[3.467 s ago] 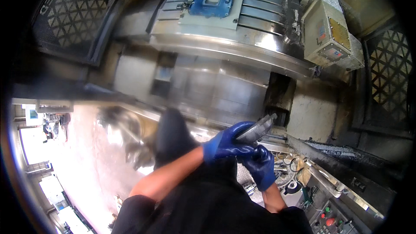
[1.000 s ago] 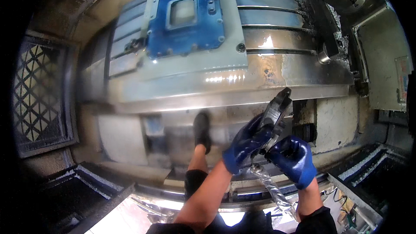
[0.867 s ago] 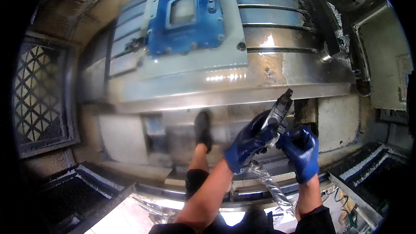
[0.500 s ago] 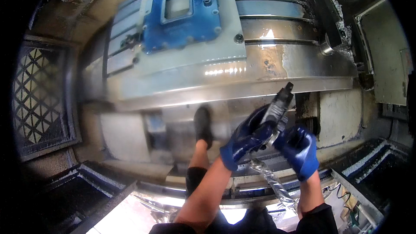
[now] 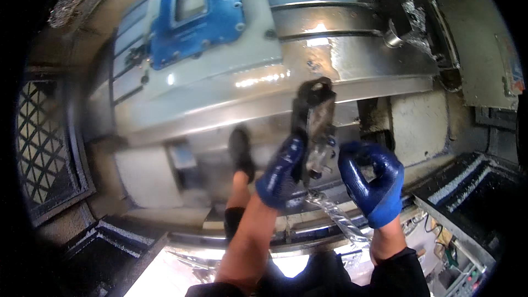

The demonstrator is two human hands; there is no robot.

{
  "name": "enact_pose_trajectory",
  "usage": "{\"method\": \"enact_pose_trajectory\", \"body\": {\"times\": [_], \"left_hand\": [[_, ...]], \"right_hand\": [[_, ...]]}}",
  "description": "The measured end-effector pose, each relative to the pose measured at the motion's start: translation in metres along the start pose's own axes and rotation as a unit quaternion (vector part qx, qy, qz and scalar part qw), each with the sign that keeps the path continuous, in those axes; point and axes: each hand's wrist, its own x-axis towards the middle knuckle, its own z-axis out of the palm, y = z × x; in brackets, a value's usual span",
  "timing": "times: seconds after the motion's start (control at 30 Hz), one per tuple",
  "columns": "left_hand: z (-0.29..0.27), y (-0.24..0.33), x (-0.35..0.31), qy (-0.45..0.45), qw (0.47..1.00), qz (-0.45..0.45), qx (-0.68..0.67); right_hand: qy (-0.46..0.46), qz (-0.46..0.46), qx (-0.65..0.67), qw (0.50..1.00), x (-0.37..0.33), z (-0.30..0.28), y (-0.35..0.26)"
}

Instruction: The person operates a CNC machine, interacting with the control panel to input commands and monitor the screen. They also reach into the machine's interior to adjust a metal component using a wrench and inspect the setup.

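A black-and-metal handheld tool point(image 5: 316, 126), blurred, stands nearly upright in my left hand point(image 5: 283, 173), whose blue-gloved fingers wrap its lower part. Below it hangs a crinkled, silvery foil-like length point(image 5: 341, 219); whether it joins the tool I cannot tell. My right hand point(image 5: 374, 181), also in a wet blue glove, is apart from the tool on its right side. Its thumb and fingers curl into a ring and press together; anything small between the fingertips is hidden. Beyond my hands, a blue plate point(image 5: 212, 36) with a square window lies on a white plate point(image 5: 261, 49).
The plates rest on a slotted metal machine table point(image 5: 368, 69); its front edge runs across just beyond my hands. A dark shoe point(image 5: 239, 151) is left of my left hand. A lattice panel point(image 5: 41, 148) stands at far left, chip-covered trays point(image 5: 467, 187) at right.
My hands have drawn apart, the left moving left with the tool. The tool has turned more upright and lifted. The view has shifted, so the table sits further left and higher.
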Motion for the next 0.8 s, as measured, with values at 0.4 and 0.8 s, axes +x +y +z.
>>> {"method": "enact_pose_trajectory", "body": {"times": [0.4, 0.8], "left_hand": [[0.002, -0.013, -0.009, 0.085, 0.996, 0.021, 0.035], [-0.015, -0.013, -0.006, 0.081, 0.992, -0.011, 0.098]], "right_hand": [[-0.021, -0.144, -0.179, 0.973, 0.029, 0.009, -0.003], [-0.009, 0.137, 0.051, 0.989, 0.000, 0.003, 0.008]]}}
